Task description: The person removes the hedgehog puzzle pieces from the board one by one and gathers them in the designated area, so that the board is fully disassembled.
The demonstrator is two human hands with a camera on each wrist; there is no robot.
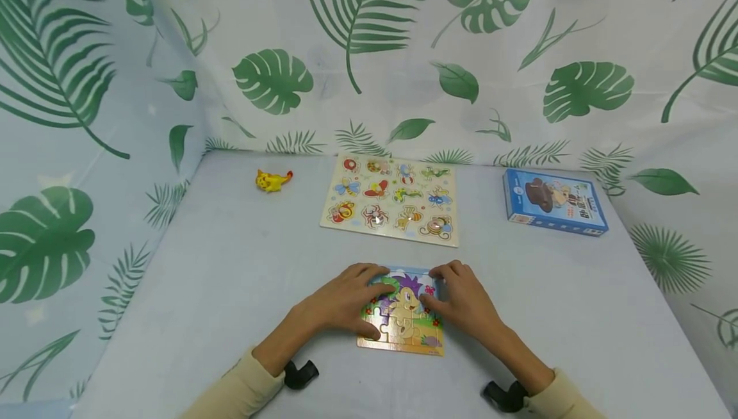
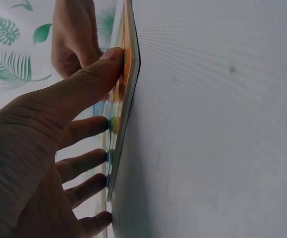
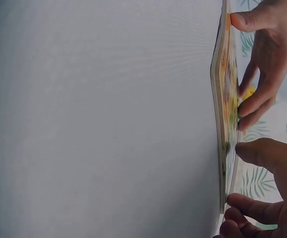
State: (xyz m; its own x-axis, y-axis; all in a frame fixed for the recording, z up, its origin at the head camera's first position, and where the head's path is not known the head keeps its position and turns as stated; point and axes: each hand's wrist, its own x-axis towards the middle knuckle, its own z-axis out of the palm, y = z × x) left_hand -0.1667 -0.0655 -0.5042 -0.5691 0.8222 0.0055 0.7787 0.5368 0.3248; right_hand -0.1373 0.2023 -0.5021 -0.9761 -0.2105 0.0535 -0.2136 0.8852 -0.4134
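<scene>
A small jigsaw puzzle in a flat tray lies on the table, showing a purple-haired hedgehog cartoon. My left hand spreads over its left side; in the left wrist view the thumb presses the near part of the puzzle board and the fingertips touch its face. At the upper right, my right hand has its thumb on the picture. The right wrist view shows the index finger at the far edge of the puzzle, with the other fingers curled beneath it.
Behind the puzzle lies a wooden board with several insect pictures. A yellow figurine is at the back left, and a blue box at the back right. Leaf-printed cloth hangs behind the white table.
</scene>
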